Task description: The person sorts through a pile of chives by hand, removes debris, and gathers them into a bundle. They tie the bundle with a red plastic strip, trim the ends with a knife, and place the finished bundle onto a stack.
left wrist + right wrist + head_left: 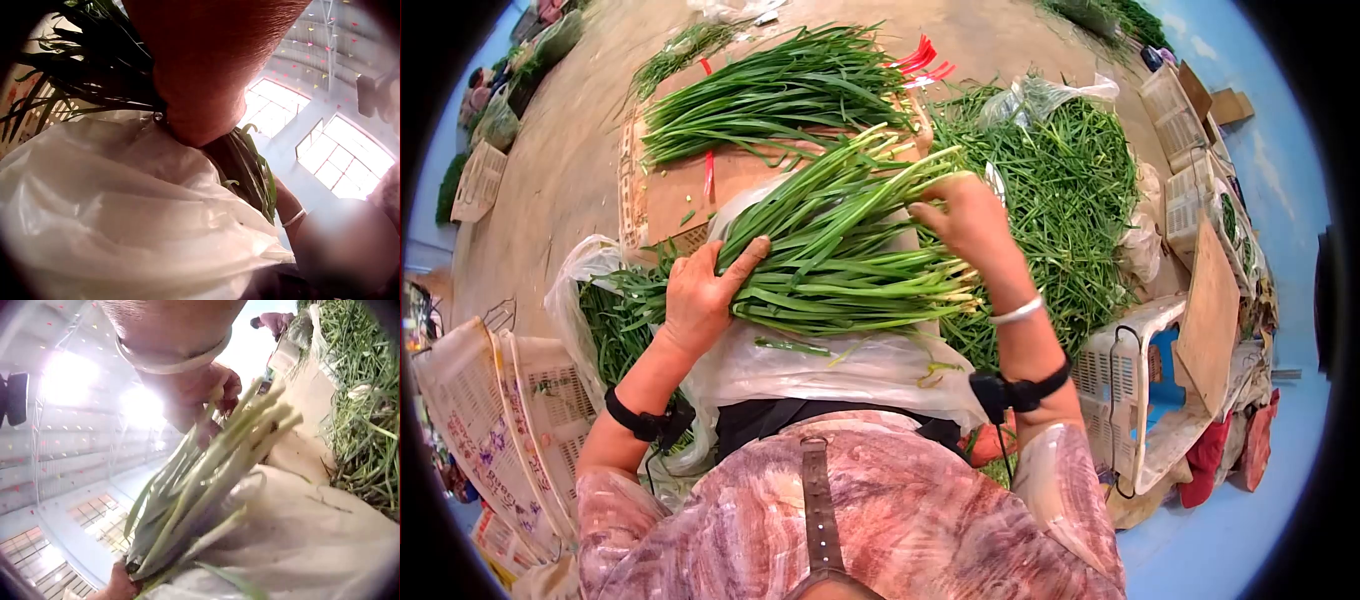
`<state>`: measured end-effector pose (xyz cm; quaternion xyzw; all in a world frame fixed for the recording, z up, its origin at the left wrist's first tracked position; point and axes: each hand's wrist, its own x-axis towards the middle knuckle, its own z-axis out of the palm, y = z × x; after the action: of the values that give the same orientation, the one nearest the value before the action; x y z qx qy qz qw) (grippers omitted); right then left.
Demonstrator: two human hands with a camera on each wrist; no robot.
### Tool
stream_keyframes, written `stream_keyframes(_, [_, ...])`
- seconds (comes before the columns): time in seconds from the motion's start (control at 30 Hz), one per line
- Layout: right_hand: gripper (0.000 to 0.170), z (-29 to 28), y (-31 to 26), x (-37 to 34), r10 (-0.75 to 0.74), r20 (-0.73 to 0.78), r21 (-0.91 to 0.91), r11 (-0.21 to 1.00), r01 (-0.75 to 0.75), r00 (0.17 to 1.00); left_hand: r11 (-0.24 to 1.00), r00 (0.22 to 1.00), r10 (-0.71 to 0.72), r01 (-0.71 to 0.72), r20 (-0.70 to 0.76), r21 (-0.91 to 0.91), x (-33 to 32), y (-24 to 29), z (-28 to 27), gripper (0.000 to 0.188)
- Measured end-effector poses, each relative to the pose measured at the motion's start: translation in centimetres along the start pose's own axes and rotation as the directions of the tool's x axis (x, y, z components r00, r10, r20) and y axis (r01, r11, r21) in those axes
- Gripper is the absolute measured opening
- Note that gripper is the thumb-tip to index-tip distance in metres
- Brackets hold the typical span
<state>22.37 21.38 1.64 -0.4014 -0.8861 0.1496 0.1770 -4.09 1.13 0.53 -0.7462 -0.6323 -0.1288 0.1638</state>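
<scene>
A thick bunch of green chives (pixel 830 270) lies across the person's lap, its pale stem ends to the right. At its leafy side the left hand (pixel 700 300) grips the bunch, thumb over the top; in the left wrist view the fingers are hidden behind the wrist. By the pale ends, the right hand (pixel 970 220) has its fingers curled. In the right wrist view it pinches a pale stem (pixel 215 394) beside the other stem ends (pixel 250 428). Under the bunch, a whitish plastic sheet (pixel 840 365) covers the lap.
Ahead, a second chive bundle (pixel 770 90) lies on a cardboard box (pixel 680 185) beside red ties (pixel 920 60). To the right spreads a heap of loose greens (pixel 1060 200). Plastic crates (pixel 1120 400) stand at right, and more crates (pixel 510 420) at left.
</scene>
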Motion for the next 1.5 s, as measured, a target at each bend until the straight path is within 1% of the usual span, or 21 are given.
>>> stream_keyframes(0.1, [0.010, 2.3, -2.1, -0.5, -0.093, -0.115, -0.152, 0.986, 0.075, 0.989, 1.000, 1.000, -0.016, 0.016, 0.008, -0.009, 0.0, 0.1, -0.4, 0.062])
stream_keyframes(0.23, [0.010, -0.1, -6.8, -3.2, -0.340, -0.303, 0.093, 0.919, 0.382, 0.891, 0.999, 1.000, -0.029, 0.029, 0.006, -0.020, -0.4, -0.3, -0.1, 0.067])
stream_keyframes(0.3, [0.009, -2.2, -6.5, -3.6, -0.356, 0.084, 0.812, 0.566, 0.143, 0.930, 0.994, 0.996, -0.069, 0.064, -0.056, -0.090, -0.4, -0.4, 0.2, 0.065])
stream_keyframes(0.37, [0.010, -3.6, -4.1, -2.2, -0.049, 0.000, 0.932, 0.363, 0.018, 0.999, 0.998, 0.998, -0.035, 0.032, -0.060, -0.052, -0.1, -0.2, -0.1, 0.064])
stream_keyframes(0.4, [0.009, -4.6, -2.3, -0.8, 0.253, 0.017, 0.848, 0.509, -0.147, 0.967, 1.000, 0.998, 0.005, -0.006, -0.057, -0.016, -0.1, -0.2, -0.2, 0.063])
stream_keyframes(0.43, [0.012, -3.9, 0.9, 0.7, 0.342, -0.066, 0.809, 0.568, -0.150, 0.938, 1.000, 0.998, 0.001, -0.002, -0.060, -0.016, -0.2, -0.2, -0.1, 0.063])
stream_keyframes(0.47, [0.024, -1.2, 4.3, 2.2, 0.354, -0.211, 0.809, 0.587, -0.040, 0.911, 1.000, 0.998, 0.012, -0.013, -0.057, -0.010, -0.2, -0.2, 0.0, 0.061])
stream_keyframes(0.5, [0.034, -1.1, 4.9, 2.8, 0.382, -0.065, 0.818, 0.550, -0.170, 0.922, 1.000, 0.998, 0.024, -0.024, -0.051, -0.003, -0.2, -0.2, 0.1, 0.060])
stream_keyframes(0.6, [0.025, 0.5, 5.1, 2.9, 0.176, 0.284, 0.847, 0.415, -0.333, 0.943, 0.998, 0.999, 0.050, -0.049, -0.008, 0.035, -0.5, -0.4, 0.0, 0.063])
stream_keyframes(0.67, [0.011, -0.8, 5.0, 1.8, 0.254, 0.161, 0.771, 0.571, -0.282, 0.954, 0.999, 0.999, 0.037, -0.037, -0.001, 0.022, -0.5, -0.3, -0.3, 0.062])
stream_keyframes(0.8, [0.014, -4.5, 8.8, -1.8, 0.401, 0.144, 0.769, 0.530, -0.358, 0.905, 0.999, 0.997, 0.053, -0.053, -0.061, 0.004, -0.7, -0.2, -0.3, 0.056])
stream_keyframes(0.83, [0.017, -4.8, 10.6, -1.6, 0.469, 0.081, 0.439, 0.775, -0.454, 0.879, 0.998, 0.996, 0.057, -0.057, -0.071, -0.002, -0.7, -0.1, -0.4, 0.055])
stream_keyframes(0.87, [0.017, -4.4, 11.9, -1.6, 0.467, 0.081, 0.435, 0.778, -0.453, 0.880, 0.999, 0.996, 0.054, -0.054, -0.074, -0.003, -0.6, 0.0, -0.4, 0.055])
stream_keyframes(0.93, [0.024, -4.8, 9.3, -0.5, 0.305, -0.125, 0.350, 0.904, -0.245, 0.944, 0.997, 0.993, 0.077, -0.079, -0.085, -0.013, -0.4, -0.1, -0.6, 0.053])
stream_keyframes(1.03, [0.041, -3.0, 2.2, 2.5, -0.064, -0.038, 0.137, 0.988, 0.068, 0.997, 0.997, 0.995, 0.082, -0.081, -0.066, 0.008, -0.3, 0.1, -0.7, 0.053])
stream_keyframes(1.13, [0.026, -0.4, -1.0, 4.4, -0.084, 0.231, -0.087, 0.990, 0.107, 0.969, 0.996, 0.993, 0.090, -0.088, -0.078, 0.020, -0.4, 0.1, -0.7, 0.053])
stream_keyframes(1.23, [0.020, 1.0, -0.5, 3.9, -0.147, 0.175, 0.114, 0.985, 0.128, 0.974, 0.998, 0.992, 0.055, -0.054, -0.112, 0.013, -0.5, 0.0, -1.1, 0.052])
stream_keyframes(1.3, [0.011, -0.1, -0.8, 1.5, -0.087, -0.055, 0.424, 0.900, 0.102, 0.995, 0.999, 0.995, -0.009, 0.005, -0.098, -0.040, -1.1, 0.0, -1.1, 0.054])
stream_keyframes(1.33, [0.008, -1.0, -1.2, 0.4, 0.052, -0.011, 0.564, 0.825, -0.037, 0.999, 0.994, 0.995, -0.064, 0.056, -0.082, -0.096, -1.3, 0.1, -1.1, 0.056])
stream_keyframes(1.4, [0.010, -0.3, 0.7, -1.0, 0.185, 0.015, 0.918, 0.387, -0.087, 0.983, 0.993, 0.997, -0.060, 0.053, -0.056, -0.109, -1.5, -0.1, -0.9, 0.059])
stream_keyframes(1.5, [0.014, -0.1, 3.9, -2.6, 0.159, 0.144, 0.990, -0.032, -0.140, 0.977, 0.996, 0.997, 0.069, -0.070, -0.019, -0.048, -1.2, -0.4, -0.9, 0.063])
